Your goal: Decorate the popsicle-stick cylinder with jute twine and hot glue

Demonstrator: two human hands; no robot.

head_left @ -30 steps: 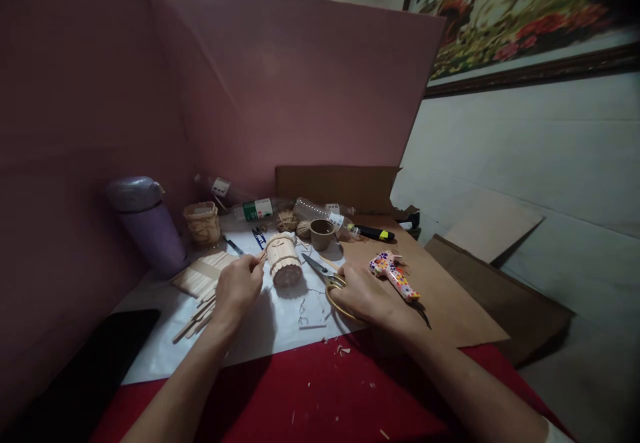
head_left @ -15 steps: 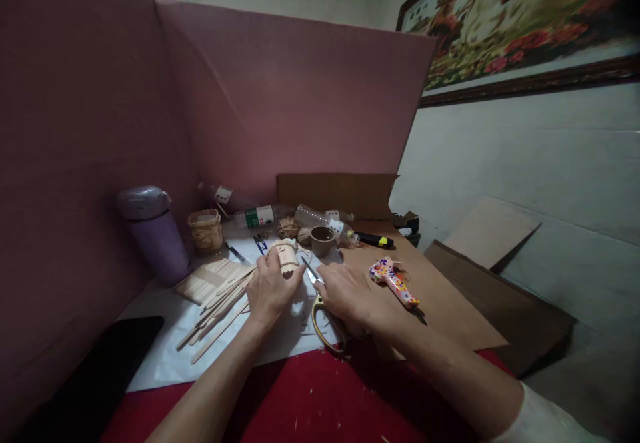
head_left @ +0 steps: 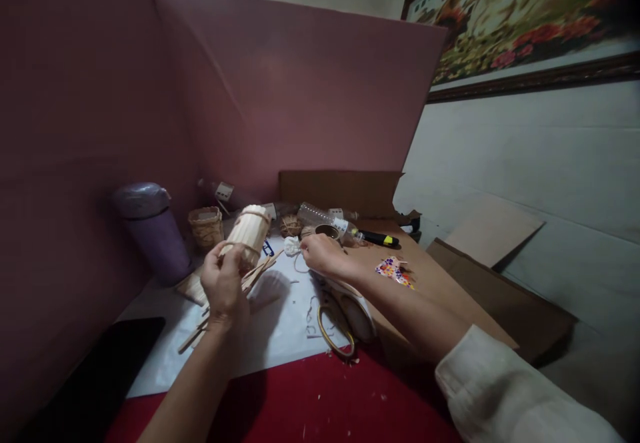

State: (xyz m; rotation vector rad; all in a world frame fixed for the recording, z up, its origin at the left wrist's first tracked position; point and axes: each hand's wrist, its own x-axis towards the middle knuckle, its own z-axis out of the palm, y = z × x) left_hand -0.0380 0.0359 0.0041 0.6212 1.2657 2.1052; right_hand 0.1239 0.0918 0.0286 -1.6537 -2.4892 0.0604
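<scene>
Your left hand (head_left: 225, 286) gripped the lower end of the tilted wooden cylinder (head_left: 249, 229), most of it above fingers and thumb. The white bundle (head_left: 291, 247) sat by the curled fingertips of your right hand (head_left: 323, 255); whether they pinched it, I couldn't tell.

Dim here, glows softly on the pink panel (head_left: 280, 83), throws shadow beside the left hand (head_left: 225, 288) onto the white sheet (head_left: 280, 339), blackens top right, stretches toward the edges.
</scene>
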